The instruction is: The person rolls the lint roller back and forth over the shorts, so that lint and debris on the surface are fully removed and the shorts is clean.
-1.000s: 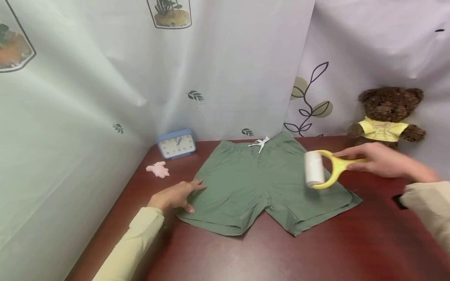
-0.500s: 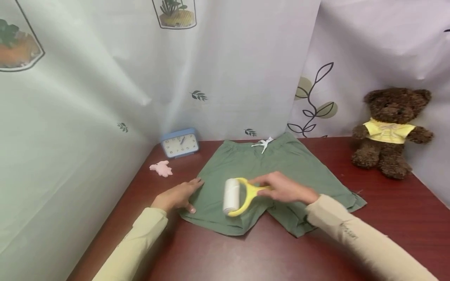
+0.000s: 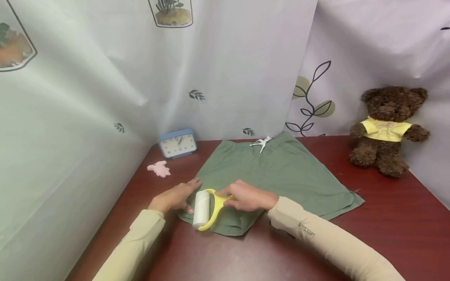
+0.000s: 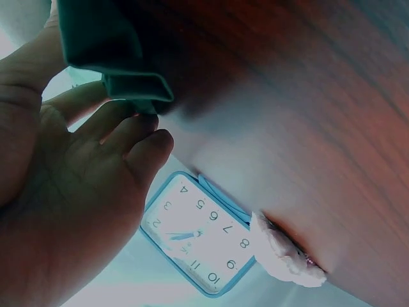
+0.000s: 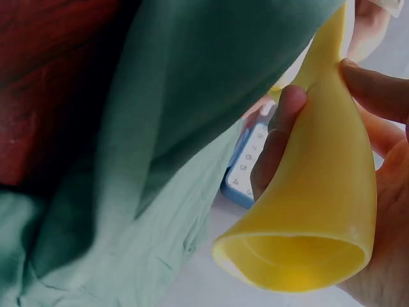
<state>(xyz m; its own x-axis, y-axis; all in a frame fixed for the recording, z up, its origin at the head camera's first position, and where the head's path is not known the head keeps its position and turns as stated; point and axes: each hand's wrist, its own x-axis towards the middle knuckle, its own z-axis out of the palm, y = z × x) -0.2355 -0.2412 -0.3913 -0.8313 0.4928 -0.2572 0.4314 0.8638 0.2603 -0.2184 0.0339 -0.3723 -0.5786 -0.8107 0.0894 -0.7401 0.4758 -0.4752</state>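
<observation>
A pair of green shorts with a white drawstring lies spread on the dark red table. My right hand grips the yellow handle of a lint roller, whose white roll sits over the left leg near its hem. The hollow handle end fills much of the right wrist view, with fingers and thumb around it. At the left edge of the same leg, my left hand rests with relaxed fingers against the fabric. The left wrist view has its fingers beside a fold of the hem.
A blue alarm clock stands at the back left, with a small pink plush figure in front of it. At the right back sits a brown teddy bear in a yellow top. Printed white curtains enclose the table.
My right hand has swept the lint roller leftward from over the right leg, across the middle, to the left leg near the left hand. The left hand has stayed in place.
</observation>
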